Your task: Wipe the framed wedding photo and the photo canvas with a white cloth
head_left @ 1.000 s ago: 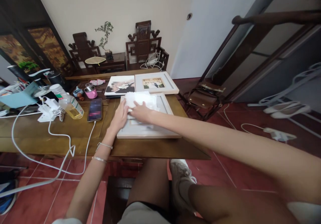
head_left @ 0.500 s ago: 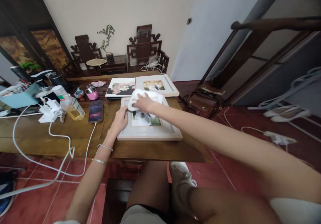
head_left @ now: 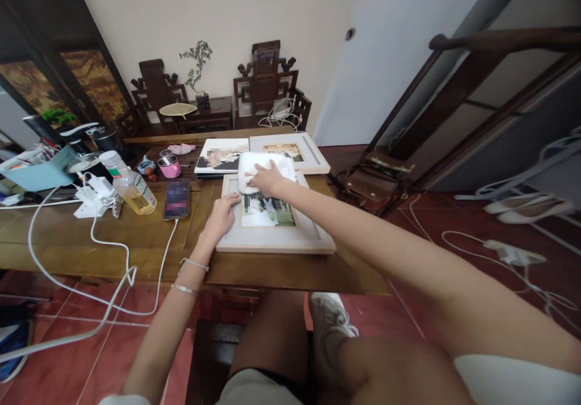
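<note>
I note the right hand (head_left: 267, 178) pressed flat on a white cloth (head_left: 265, 166) hiding the frame's (head_left: 275, 243) far edge, while the left hand (head_left: 223, 214) rests open on its near-left border.

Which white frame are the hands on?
The nearer white wooden picture frame: left hand on its left rail, right hand pressing a white cloth at its far rail. The farther frame lies beyond.

The near frame (head_left: 276, 241) lies flat on the desk (head_left: 136, 235) at its front right, with the cloth (head_left: 281, 163) on the frame's far edge. Directly behind it lies the second frame (head_left: 313, 154), with an album (head_left: 220, 154) to that frame's left. Left of the near frame lies the phone (head_left: 177, 199), the cup (head_left: 169, 166) behind it and the bottle (head_left: 134, 193) further left.
</note>
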Motion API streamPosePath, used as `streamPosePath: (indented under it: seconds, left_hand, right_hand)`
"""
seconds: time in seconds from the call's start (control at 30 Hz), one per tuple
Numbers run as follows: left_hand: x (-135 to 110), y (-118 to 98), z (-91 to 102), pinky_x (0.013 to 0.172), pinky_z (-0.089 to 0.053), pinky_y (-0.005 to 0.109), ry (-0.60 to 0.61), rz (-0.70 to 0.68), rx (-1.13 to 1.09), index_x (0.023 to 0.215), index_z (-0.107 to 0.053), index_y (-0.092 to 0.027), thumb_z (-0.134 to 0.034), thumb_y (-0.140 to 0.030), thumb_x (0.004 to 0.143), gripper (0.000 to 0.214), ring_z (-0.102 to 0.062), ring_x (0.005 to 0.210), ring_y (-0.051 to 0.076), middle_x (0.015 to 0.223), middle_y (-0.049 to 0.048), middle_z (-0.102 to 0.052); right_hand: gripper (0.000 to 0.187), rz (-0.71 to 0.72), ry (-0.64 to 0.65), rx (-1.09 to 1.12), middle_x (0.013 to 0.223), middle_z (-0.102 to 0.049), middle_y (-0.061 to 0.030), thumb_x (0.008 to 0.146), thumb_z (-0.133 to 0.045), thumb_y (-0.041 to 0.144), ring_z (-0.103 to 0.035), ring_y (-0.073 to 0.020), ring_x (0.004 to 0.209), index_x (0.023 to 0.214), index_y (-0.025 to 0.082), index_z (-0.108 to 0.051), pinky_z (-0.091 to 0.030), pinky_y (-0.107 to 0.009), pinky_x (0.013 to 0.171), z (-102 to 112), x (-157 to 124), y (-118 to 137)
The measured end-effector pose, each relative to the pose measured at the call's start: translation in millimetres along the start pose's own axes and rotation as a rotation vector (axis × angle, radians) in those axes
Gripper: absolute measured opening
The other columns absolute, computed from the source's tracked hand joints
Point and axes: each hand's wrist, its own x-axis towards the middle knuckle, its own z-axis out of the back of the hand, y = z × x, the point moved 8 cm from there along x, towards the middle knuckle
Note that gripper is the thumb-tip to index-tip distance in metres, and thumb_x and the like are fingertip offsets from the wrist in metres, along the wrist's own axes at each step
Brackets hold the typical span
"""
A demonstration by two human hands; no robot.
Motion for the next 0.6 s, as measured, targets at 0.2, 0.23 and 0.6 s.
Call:
streamPosePath:
  seconds: [0.2, 0.23, 0.6]
  left_hand:
    - [-2.3, 6.2, -5.6, 0.106, -0.041, 0.042, 0.001, 0.014, 0.034, 0.107, -0.065, -0.012, -0.038, 0.007, 0.073, 0.047, -0.058, 0.117, 0.021, 0.119, 0.0137, -0.065]
    - [-2.2, 5.6, -6.1, 0.107, -0.04, 0.042, 0.011, 0.022, 0.05, 0.109, -0.064, -0.012, -0.038, 0.007, 0.072, 0.049, -0.056, 0.119, 0.021, 0.121, 0.0136, -0.064]
    - [0.8, -10.1, -4.3, 0.105, -0.04, 0.04, 0.138, 0.106, 0.157, 0.121, -0.056, -0.014, -0.034, 0.007, 0.074, 0.056, -0.05, 0.122, 0.023, 0.129, 0.0128, -0.054]
  right_hand:
    - [0.057, -0.123, 0.081, 0.011, 0.143, -0.045, -0.0067, 0.079, -0.042, -0.001, -0.023, -0.03, 0.138, 0.126, 0.028, -0.058, -0.019, -0.068, 0.102, -24.8, -42.9, -58.5]
    - [0.058, -0.14, 0.093, 0.013, 0.146, -0.041, -0.0058, 0.079, -0.04, -0.001, -0.022, -0.0304, 0.138, 0.126, 0.028, -0.058, -0.021, -0.069, 0.101, -28.4, -51.0, -65.5]
    - [0.06, -0.151, 0.278, 0.094, 0.134, -0.05, -0.014, 0.075, -0.042, -0.001, -0.032, -0.0366, 0.132, 0.123, 0.029, -0.06, -0.036, -0.065, 0.089, -29.0, -127.6, -39.5]
